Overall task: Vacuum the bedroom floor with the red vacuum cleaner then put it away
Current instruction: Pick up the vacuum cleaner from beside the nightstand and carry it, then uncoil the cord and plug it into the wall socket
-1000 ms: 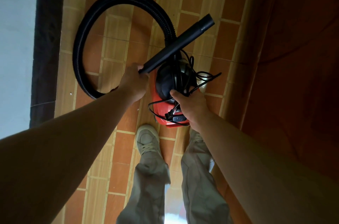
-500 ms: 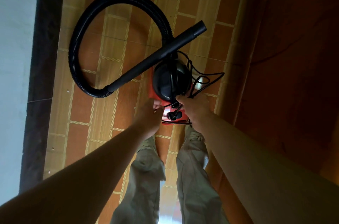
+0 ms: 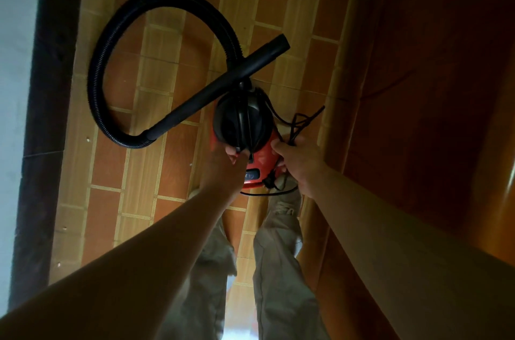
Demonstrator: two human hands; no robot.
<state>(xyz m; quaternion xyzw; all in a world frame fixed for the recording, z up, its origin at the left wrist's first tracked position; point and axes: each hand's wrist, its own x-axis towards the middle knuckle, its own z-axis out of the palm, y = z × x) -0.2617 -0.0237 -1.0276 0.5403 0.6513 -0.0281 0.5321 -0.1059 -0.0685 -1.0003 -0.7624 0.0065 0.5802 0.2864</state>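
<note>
The red vacuum cleaner (image 3: 257, 157) with its black domed top (image 3: 243, 121) hangs in front of me above the tiled floor. My left hand (image 3: 225, 164) grips its black handle on the left side. My right hand (image 3: 299, 160) holds the right side of the red body together with loops of the black power cord (image 3: 298, 119). The ribbed black hose (image 3: 156, 5) curves in a wide loop to the left. Its rigid black tube (image 3: 223, 86) slants across the top of the vacuum, and no hand touches the tube.
Orange and tan floor tiles (image 3: 167, 172) lie below. A dark skirting strip (image 3: 47, 116) and a pale wall (image 3: 16, 61) run along the left. A reddish wooden surface (image 3: 432, 89) stands close on the right. My legs and a shoe (image 3: 282, 207) are under the vacuum.
My left hand let go of the rigid tube and moved down to the vacuum's handle. The tube end swung down to the left. My right hand stayed on the body and cord.
</note>
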